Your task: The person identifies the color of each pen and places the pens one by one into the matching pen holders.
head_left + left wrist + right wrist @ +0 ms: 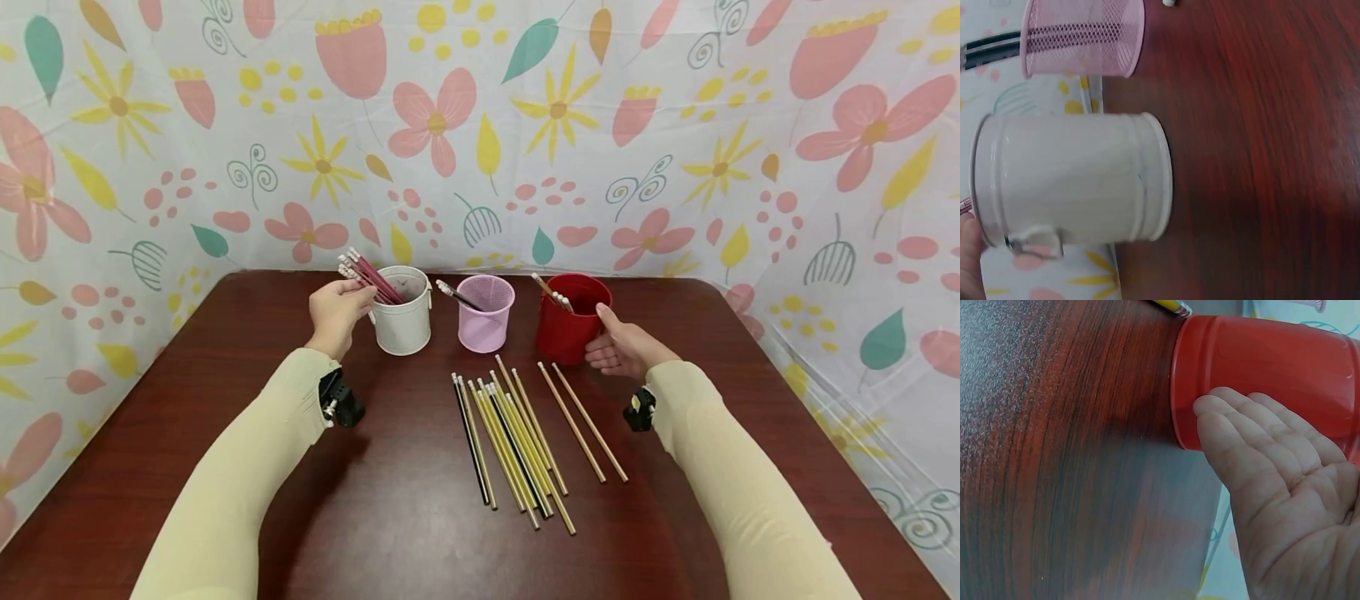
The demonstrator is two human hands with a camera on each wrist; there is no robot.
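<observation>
At the white bucket (402, 327) my left hand (337, 315) has its fingers and thumb around a bunch of dark pink pencils (367, 271), which slant out over the left rim. Only part of that hand shows at the edge of the left wrist view, beside the rim. My right hand (628, 345) rests against the right side of the red bucket (562, 333). Its palm is turned up, the fingers straight along the wall and the thumb at the rim. A few pencils (552, 293) lean inside the red bucket.
Between the buckets stands a pink mesh cup (483, 332) with black pencils (459, 296) in it. Several yellow, gold and black pencils (517, 442) lie on the brown table (375, 525). Two tan pencils (573, 422) lie to their right. A flowered cloth (480, 142) hangs behind.
</observation>
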